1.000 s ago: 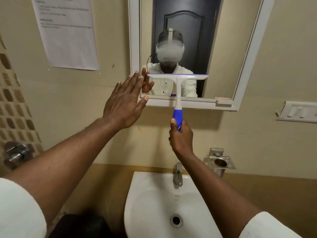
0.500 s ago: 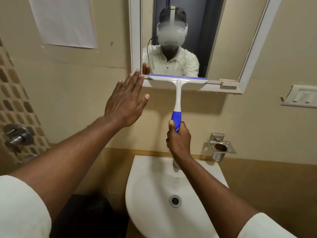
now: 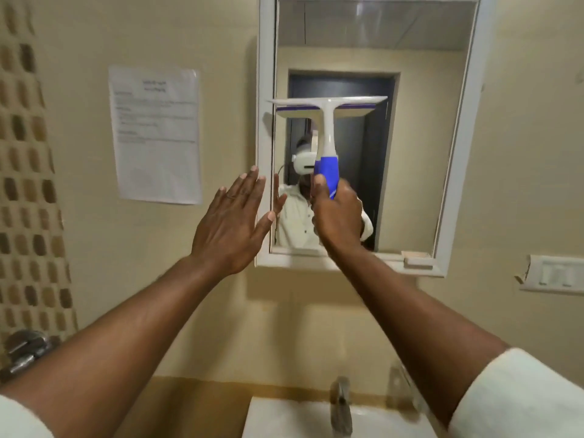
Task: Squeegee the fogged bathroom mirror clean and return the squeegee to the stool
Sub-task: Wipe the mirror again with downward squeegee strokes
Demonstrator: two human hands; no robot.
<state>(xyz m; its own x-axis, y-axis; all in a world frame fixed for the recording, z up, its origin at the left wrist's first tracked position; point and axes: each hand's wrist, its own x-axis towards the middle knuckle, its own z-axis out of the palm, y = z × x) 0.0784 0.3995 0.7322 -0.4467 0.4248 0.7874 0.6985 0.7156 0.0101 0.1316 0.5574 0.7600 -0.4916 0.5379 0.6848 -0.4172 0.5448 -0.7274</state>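
At twelve o'clock, squeegee on mirror, right hand gripping its handle, left hand flat, fingers spread: tilted blade risks streaks.

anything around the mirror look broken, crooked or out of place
The switch plate on the wall right of the mirror sits tilted, and its left edge looks chipped or ragged. A small block lies loose on the mirror's bottom frame near the right corner. The paper notice hangs slightly askew. Nothing looks spilled.
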